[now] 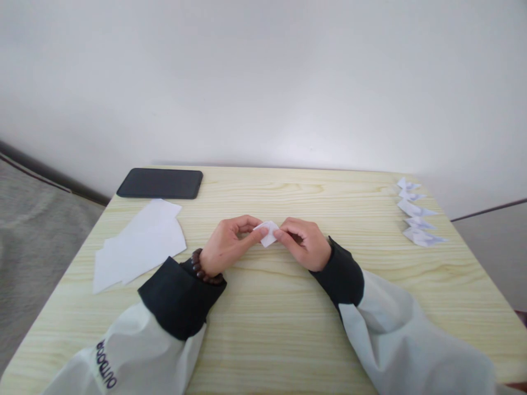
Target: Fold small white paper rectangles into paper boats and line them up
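Note:
A small folded piece of white paper (269,232) is pinched between both my hands near the middle of the light wooden table (272,329). My left hand (229,244), with a dark bead bracelet at the wrist, grips the paper's left side with thumb and fingers. My right hand (303,242) pinches its right side, fingers curled. Both hands rest low over the tabletop.
A stack of white paper sheets (138,244) lies at the left. A black phone (160,183) lies face down at the far left corner. Several small folded paper shapes (416,215) sit in a row at the far right edge. A white wall stands behind.

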A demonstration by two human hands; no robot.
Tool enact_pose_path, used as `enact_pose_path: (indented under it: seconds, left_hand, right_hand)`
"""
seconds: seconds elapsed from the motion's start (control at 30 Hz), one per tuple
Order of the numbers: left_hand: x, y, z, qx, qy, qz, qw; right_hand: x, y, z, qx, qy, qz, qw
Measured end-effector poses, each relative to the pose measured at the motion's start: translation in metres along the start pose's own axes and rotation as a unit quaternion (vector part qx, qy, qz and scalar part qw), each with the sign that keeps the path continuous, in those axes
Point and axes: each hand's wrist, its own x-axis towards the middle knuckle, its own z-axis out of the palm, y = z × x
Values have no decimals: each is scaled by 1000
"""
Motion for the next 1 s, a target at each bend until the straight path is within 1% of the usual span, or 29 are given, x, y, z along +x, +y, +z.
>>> enact_pose_path:
  seconds: [0.17,0.33,0.4,0.6,0.8,0.93,1.0]
  left_hand:
    - [0,-2,0,41,0,20,999]
    - [0,-3,-1,82,-10,30,996]
    - [0,-2,0,78,-4,23,997]
    - [0,-2,3,4,27,5,1000]
    - [1,-2,2,21,12,20,1000]
    - [0,-2,2,22,16,25,999]
    - [0,-2,2,25,7,29,999]
  right_hand:
    - [-1,0,1,-8,5,-13,1000]
    - [-1,-1,1,8,22,1,1000]
    - [-1,-1,1,4,18,10,1000]
    - [-1,-1,1,-5,7,21,1000]
    - [0,-4,0,3,14,35,999]
    - [-1,-4,0,15,34,36,999]
    - [-1,-3,0,18,42,40,998]
